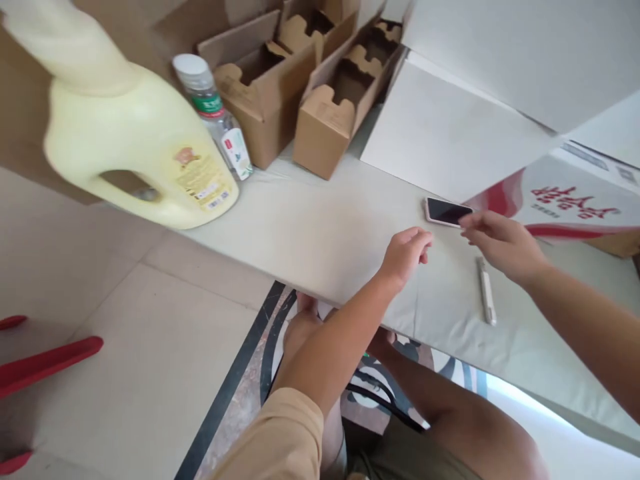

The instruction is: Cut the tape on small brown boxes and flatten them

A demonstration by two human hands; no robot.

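Observation:
My left hand [406, 255] hovers over the near part of the table, its fingers curled into a loose fist. Nothing shows in it. Farther right, my right hand [505, 245] has its fingers loosely bent, thumb and forefinger slightly apart. Its fingertips overlap the right end of a dark-screened phone [446, 211] with a pale pink edge; whether they touch it I cannot tell. The phone lies flat on the table. Below my right hand lies a slim white pen-like tool [486, 292], close to the wrist but apart from it.
A large pale yellow jug [135, 133] and a clear bottle with a white cap [215, 113] stand at the left. Open cardboard boxes [323, 133] are behind. White boxes [450, 127] and a red-and-white carton [575, 197] line the back right of the cloth-covered table [320, 220].

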